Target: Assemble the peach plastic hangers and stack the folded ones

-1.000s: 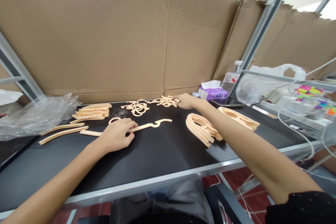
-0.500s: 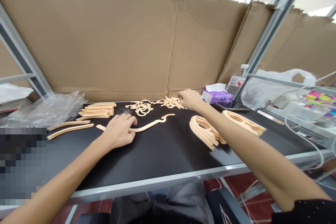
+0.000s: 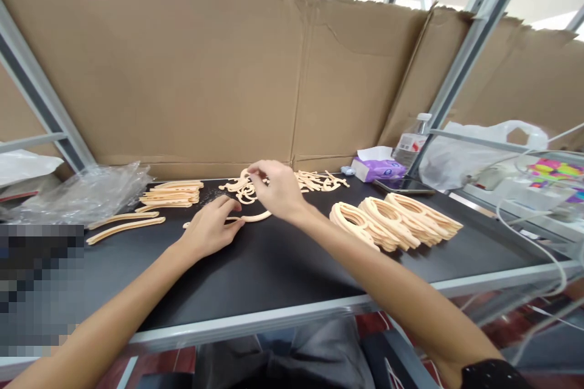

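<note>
My left hand rests low over the black tabletop, its fingers closed on a long, thin, curved peach-coloured strip. One end of the strip pokes out left of the wrist; its right part passes under my right hand. That hand is raised just above and to the right, thumb and forefinger pinched on a small curled peach piece. Behind the pinch lies a pile of small curly pieces, partly covered by the hand. More thin pieces lie to its right.
Stacked strips and two loose strips lie left, near clear plastic bags. Looped pieces stand in stacked rows right. Behind them are a purple tissue pack, a phone and a bottle. Cardboard walls the back.
My right hand has come left from the far pile toward my left hand, with a curled piece now at its fingertips. The left hand and its strip have shifted slightly right.
</note>
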`<state>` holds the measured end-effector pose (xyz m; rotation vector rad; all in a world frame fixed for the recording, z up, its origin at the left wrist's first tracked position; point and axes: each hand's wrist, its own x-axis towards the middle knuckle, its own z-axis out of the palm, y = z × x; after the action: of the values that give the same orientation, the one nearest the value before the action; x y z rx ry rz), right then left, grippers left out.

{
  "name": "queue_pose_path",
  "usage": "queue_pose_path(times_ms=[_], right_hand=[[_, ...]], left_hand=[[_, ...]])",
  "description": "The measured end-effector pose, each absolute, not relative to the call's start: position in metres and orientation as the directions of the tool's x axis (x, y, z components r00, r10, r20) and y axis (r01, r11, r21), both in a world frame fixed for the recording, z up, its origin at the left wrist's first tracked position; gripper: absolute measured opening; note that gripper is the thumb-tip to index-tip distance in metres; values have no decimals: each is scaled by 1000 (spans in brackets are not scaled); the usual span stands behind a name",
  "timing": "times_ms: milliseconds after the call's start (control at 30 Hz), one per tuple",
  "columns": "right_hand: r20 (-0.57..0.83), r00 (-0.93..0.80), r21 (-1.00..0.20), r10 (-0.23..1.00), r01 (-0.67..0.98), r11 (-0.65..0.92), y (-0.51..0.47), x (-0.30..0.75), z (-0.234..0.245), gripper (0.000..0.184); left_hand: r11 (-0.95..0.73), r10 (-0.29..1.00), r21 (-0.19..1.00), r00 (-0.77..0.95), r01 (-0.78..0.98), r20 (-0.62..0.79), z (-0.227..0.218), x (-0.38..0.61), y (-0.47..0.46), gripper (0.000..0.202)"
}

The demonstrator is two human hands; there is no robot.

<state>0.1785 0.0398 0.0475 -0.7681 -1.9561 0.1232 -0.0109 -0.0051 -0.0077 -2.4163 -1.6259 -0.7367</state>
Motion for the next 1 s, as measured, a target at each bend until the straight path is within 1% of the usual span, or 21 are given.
queue_pose_path(times_ms=[100, 167, 233, 333, 367, 433, 533, 600, 633, 733, 800, 867, 933, 1000], right_hand=[[700, -203, -618, 685, 309, 723, 38, 165, 27, 17], [651, -182, -697, 736, 240, 676, 41, 164, 17, 15], [622, -174, -734, 763, 208, 646, 45, 167, 13, 14], [586, -147, -772, 797, 196, 605, 48, 173, 14, 13], [571, -136, -787, 810, 191, 587, 48, 175, 15, 13], [540, -120, -815, 833, 172, 553, 48, 177, 18, 13], [512, -116, -839, 851, 144, 525, 49, 177, 20, 14], [515, -114, -839, 849, 136, 527, 51, 178, 19, 14], [522, -112, -835, 845, 135, 534, 52, 178, 18, 14], [549, -134, -815, 825, 132, 564, 54, 177, 13, 14], [563, -189, -801, 804, 112, 588, 51, 175, 11, 12], [575, -260, -789, 776, 74, 610, 45, 171, 10, 9], [585, -311, -780, 749, 40, 625, 40, 168, 9, 7], [578, -340, -779, 742, 40, 626, 38, 167, 7, 8]], left_hand=[[-211, 919, 115, 157, 971, 362, 0, -12, -8, 23], [-182, 944, 118, 140, 976, 298, 2, -14, -8, 25], [-261, 933, 155, 207, 953, 294, 1, -15, -7, 26], [-437, 873, 213, 355, 874, 333, -4, -15, -4, 27], [-473, 857, 222, 386, 853, 341, -6, -14, -4, 28], [-489, 850, 229, 402, 842, 340, -7, -13, -3, 31], [-439, 867, 216, 349, 872, 355, -6, -13, -4, 30], [-406, 847, 182, 294, 896, 444, -4, -14, -5, 25], [-399, 814, 162, 267, 903, 515, -2, -14, -6, 22], [-402, 665, 121, 198, 908, 720, 4, -15, -7, 21], [-426, 601, 108, 192, 898, 776, 7, -15, -8, 21], [-456, 608, 103, 225, 884, 761, 7, -14, -7, 24], [-469, 678, 136, 257, 873, 689, 4, -14, -5, 25], [-448, 757, 200, 252, 871, 602, 1, -15, -3, 25]])
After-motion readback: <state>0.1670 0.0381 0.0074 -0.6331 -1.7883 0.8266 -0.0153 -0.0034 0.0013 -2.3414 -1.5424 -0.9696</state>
